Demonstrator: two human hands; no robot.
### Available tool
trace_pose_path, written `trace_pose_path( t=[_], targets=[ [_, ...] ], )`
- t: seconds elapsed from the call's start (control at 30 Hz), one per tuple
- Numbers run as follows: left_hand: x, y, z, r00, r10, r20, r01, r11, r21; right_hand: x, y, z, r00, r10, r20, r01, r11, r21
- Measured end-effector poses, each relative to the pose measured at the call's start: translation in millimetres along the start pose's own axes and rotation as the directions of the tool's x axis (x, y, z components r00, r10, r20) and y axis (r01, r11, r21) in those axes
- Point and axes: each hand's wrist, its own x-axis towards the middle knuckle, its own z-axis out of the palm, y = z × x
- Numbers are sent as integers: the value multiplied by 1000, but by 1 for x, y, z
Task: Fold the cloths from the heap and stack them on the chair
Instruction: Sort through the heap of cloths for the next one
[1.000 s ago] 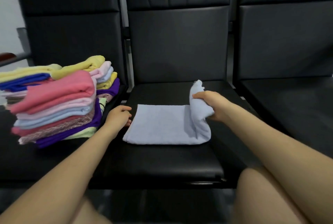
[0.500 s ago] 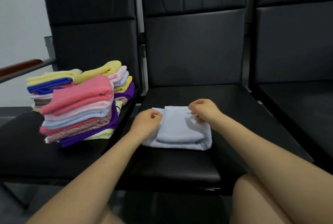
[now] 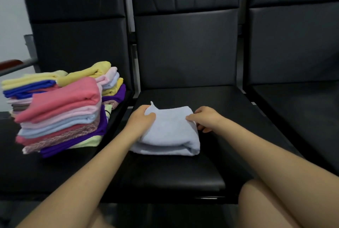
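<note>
- Currently light blue cloth (image 3: 169,132) lies folded into a thick square pad on the seat of the middle chair (image 3: 183,172), layers visible along its near edge, one small corner sticking up at the far left.
- Left hand (image 3: 141,119) grips the cloth's left far corner, thumb on top, fingers tucked round the edge.
- Right hand (image 3: 205,117) pinches the right far edge, fingers curled over the fabric, lower fingertips just off the cloth's right side.
- Both forearms reach in from the bottom; bare knees at lower edge.
- Stack of folded cloths (image 3: 60,108) sits on the left chair (image 3: 55,163), well apart from the blue one: pink on top, then pale pink, light blue, patterned, purple; yellow and royal blue ones behind.
- Right chair (image 3: 302,108) beside the middle one, black like the others.
</note>
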Motion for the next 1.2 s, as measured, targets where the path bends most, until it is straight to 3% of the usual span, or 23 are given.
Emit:
trace_pose_path(
  t=[0.2,0.4,0.6,0.7,0.8,0.87,0.97,1.07,1.2],
  targets=[
    [1,-43,-22,990,-141,24,135,977,166,1,-8,16,997,9,75,-1,995,-99],
    [1,-34,-19,989,-141,-38,146,952,268,1,0,15,994,48,99,-48,999,-1],
    [-9,-20,-7,924,-356,137,368,927,-75,-7,0,16,986,101,134,-134,954,267],
    [-16,-18,-2,893,-370,258,440,841,-317,-14,1,13,947,161,277,-256,900,354],
    [-26,-8,-2,870,-350,348,478,773,-417,-27,-12,11,880,203,429,-377,847,374],
    [-33,-3,-3,890,-316,328,446,754,-483,-35,-20,10,888,186,422,-364,843,395],
    [-41,-1,-16,971,-188,145,237,819,-522,-38,-29,12,908,124,399,-328,804,497],
    [-51,2,-36,995,-95,43,102,808,-580,-39,-45,23,941,60,333,-221,853,473],
    [-56,1,-80,976,18,-219,-113,897,-428,-37,-86,40,980,-82,181,-4,903,430]
  ],
)
